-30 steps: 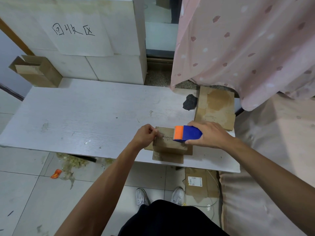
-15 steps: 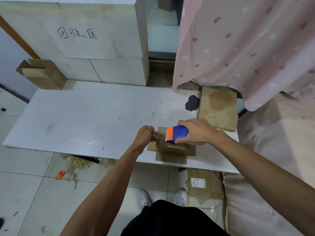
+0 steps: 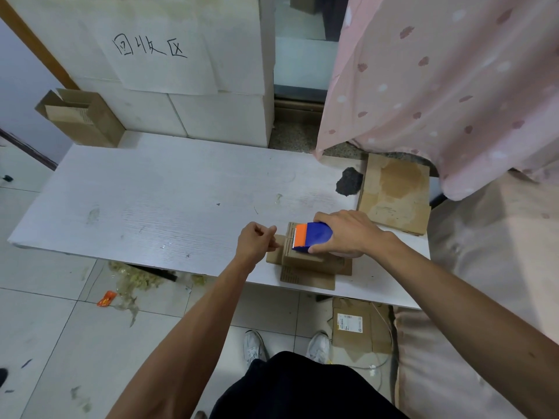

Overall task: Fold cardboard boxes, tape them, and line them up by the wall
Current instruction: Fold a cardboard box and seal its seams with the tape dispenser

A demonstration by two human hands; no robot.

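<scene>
Now, before a "回收区" sign [image 3: 151,49], right hand [image 3: 348,234] grips tape dispenser [image 3: 311,238] on box [image 3: 305,260]; left hand [image 3: 255,241] curled, hold unclear.

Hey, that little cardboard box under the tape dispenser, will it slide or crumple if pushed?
Probably slides easily: the small cardboard box looks light and sits on a smooth table. Likely somewhat soft, since its flaps lie splayed flat around it. Unlikely to tip: it is low, and the right hand holds the tape dispenser on top.

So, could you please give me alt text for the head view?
A person's right hand holds a blue-and-orange tape dispenser on a small cardboard box at a white table's near edge; the curled left hand is beside it.
</scene>
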